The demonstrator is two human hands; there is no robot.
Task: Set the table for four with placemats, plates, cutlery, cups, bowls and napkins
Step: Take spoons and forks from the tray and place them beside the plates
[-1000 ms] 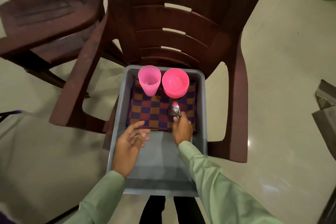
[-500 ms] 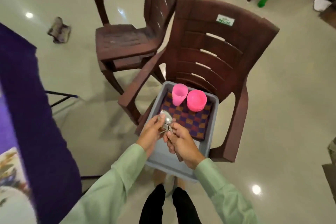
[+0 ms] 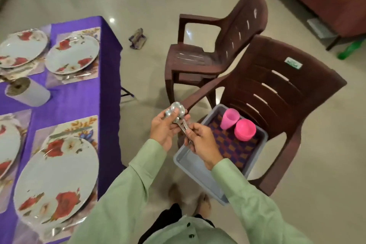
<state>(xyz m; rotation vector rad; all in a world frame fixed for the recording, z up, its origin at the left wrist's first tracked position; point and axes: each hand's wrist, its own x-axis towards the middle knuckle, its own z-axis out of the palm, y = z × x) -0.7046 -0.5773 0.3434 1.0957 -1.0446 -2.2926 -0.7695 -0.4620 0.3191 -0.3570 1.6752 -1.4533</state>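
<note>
- Step in hand: cutlery. The left hand [image 3: 164, 130] and the right hand [image 3: 200, 142] share one bunch of spoons [image 3: 176, 114], held in the air between counter and chair.
- Finger state: the left fingers are curled round the spoon bowls; the right fingers are pinched together on the handles.
- Spoons: polished metal, with rounded bowls nested together and thin flat handles. The count cannot be told.
- Next move, as judged: separate one spoon and lay it beside a plate. This calls for a single-handle pinch, since smooth nested metal is likely to slide.
- Just below and right of the fingers: a grey, smooth-walled rectangular plastic tub [image 3: 190, 162] on the seat of a brown moulded chair [image 3: 277, 95].
- In the tub, right of the fingers: a checked woven napkin cloth [image 3: 231, 142]. On it stand a tapered pink plastic cup [image 3: 228, 121] and, just beside it, stacked pink bowls [image 3: 244, 129].
- Left of the fingers: the counter [image 3: 79, 101], draped in purple. A floral placemat [image 3: 89, 125] carries a glossy round plate [image 3: 57, 180].
- Beyond, left: further plates [image 3: 72, 53] on mats.
</note>
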